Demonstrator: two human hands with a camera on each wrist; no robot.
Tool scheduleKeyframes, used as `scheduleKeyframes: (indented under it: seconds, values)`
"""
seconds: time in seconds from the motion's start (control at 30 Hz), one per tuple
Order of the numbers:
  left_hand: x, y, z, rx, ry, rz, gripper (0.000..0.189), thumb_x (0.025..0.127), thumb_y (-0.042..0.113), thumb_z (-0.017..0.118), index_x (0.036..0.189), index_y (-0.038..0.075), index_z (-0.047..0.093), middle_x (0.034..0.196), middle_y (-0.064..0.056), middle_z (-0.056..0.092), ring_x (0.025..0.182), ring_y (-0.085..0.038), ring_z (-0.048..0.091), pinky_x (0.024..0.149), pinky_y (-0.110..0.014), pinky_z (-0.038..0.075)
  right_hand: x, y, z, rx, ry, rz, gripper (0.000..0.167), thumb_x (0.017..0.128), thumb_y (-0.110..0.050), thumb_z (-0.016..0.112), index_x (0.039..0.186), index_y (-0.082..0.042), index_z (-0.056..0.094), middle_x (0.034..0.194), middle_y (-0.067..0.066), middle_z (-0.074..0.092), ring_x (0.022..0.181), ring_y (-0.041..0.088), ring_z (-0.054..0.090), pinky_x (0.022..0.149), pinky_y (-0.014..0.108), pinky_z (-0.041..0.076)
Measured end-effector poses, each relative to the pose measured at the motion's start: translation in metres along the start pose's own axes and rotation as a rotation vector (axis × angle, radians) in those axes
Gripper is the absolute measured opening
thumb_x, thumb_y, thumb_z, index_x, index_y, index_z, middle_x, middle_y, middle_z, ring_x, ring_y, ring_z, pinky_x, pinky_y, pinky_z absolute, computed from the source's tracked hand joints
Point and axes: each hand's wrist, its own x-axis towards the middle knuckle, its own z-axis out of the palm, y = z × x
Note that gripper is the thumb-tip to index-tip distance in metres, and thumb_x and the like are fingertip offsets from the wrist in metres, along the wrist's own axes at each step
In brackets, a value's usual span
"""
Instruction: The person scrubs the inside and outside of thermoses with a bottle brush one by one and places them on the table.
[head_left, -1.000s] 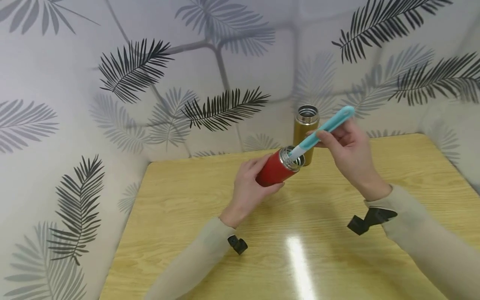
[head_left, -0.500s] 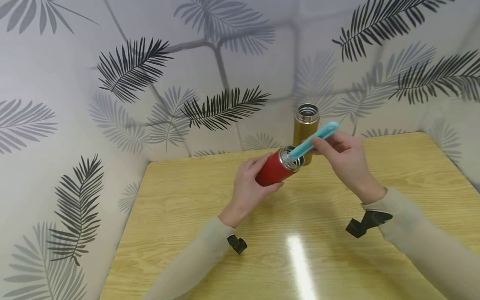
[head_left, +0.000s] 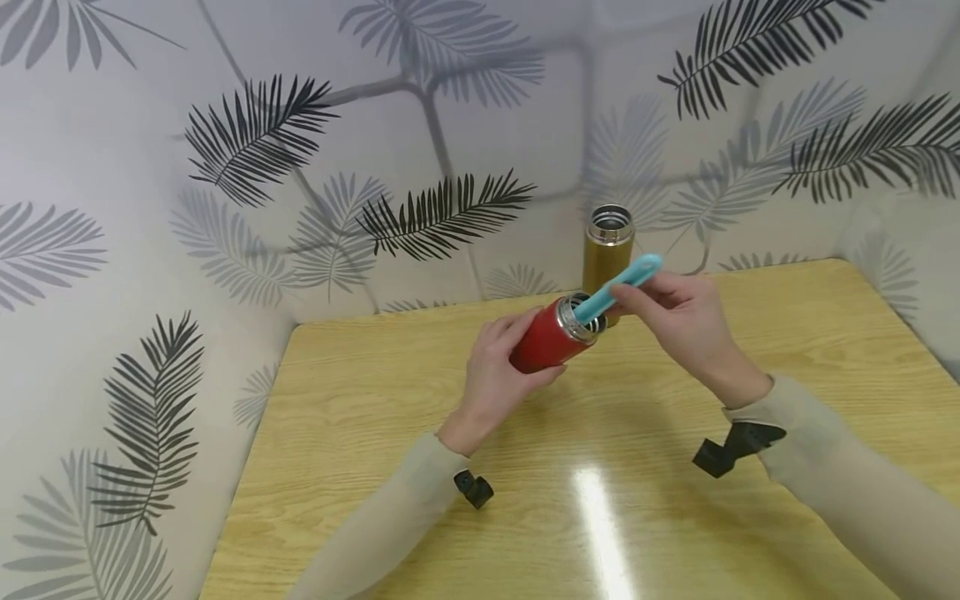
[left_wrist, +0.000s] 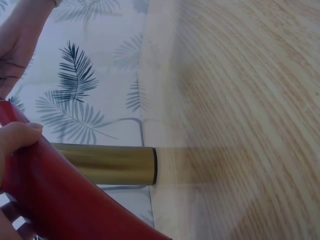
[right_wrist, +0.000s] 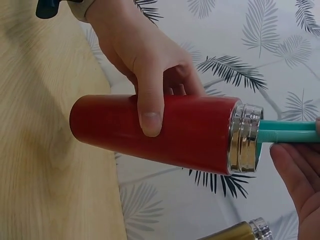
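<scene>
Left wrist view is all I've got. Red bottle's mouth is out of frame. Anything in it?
Observer: Yes. In the head and right wrist views, a turquoise handle runs into the open mouth of the red bottle.
Operator: Right hand is cut off at my left edge. Holding what?
Observer: In the head view, it pinches that handle between thumb and fingers.
Operator: Gold bottle, top hidden from me. Capped?
Observer: No. The head view shows its mouth uncovered.
</scene>
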Motion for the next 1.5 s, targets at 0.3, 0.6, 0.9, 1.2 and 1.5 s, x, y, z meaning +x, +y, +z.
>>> scheduleKeyframes:
  seconds: [0.3,0.6,0.9,1.2,1.5]
  values:
    - [0.001,-0.001,-0.003,0.025,0.013,0.038,0.071,0.080,0.027,0.092,0.144,0.017,0.063,0.134,-0.007,0.065,0.122,-0.025,0.055,0.094,-0.044,0.056,0.001,-0.005,-0.006,0.160,-0.013,0.010,0.009,0.097,0.010,0.064,0.098,0.017,0.070,0.089,0.004,0.079,0.081,0.014,0.078,0.077,0.029,0.062]
    - [-0.002,-0.005,-0.007,0.021,0.006,0.000,0.071,0.080,0.025,0.092,0.144,0.018,0.062,0.135,-0.007,0.065,0.124,-0.026,0.055,0.096,-0.046,0.056,0.004,-0.015,-0.016,0.167,0.042,0.001,0.011,0.098,0.009,0.064,0.101,0.015,0.072,0.090,0.006,0.078,0.080,0.015,0.078,0.079,0.028,0.062]
    - [-0.005,-0.010,-0.009,0.020,0.016,0.000,0.071,0.080,0.024,0.092,0.144,0.017,0.062,0.135,-0.008,0.065,0.123,-0.026,0.055,0.096,-0.046,0.056,0.010,-0.016,-0.028,0.242,0.089,-0.077,0.017,0.098,0.009,0.063,0.108,0.022,0.067,0.092,0.010,0.078,0.081,0.017,0.078,0.078,0.032,0.062]
    - [-0.005,-0.008,-0.008,0.027,0.017,0.015,0.072,0.079,0.023,0.093,0.144,0.017,0.063,0.134,-0.008,0.065,0.122,-0.027,0.055,0.096,-0.047,0.055,0.006,-0.004,-0.017,0.193,0.034,-0.032,0.010,0.096,0.011,0.066,0.102,0.017,0.071,0.089,0.006,0.078,0.079,0.014,0.078,0.078,0.028,0.062]
    - [-0.005,-0.004,-0.008,0.018,0.001,0.036,0.071,0.080,0.023,0.093,0.144,0.016,0.062,0.135,-0.008,0.065,0.123,-0.027,0.055,0.096,-0.046,0.055,0.000,0.001,0.001,0.060,0.008,0.007,0.009,0.094,0.013,0.066,0.099,0.014,0.073,0.088,0.003,0.079,0.078,0.013,0.077,0.076,0.024,0.061]
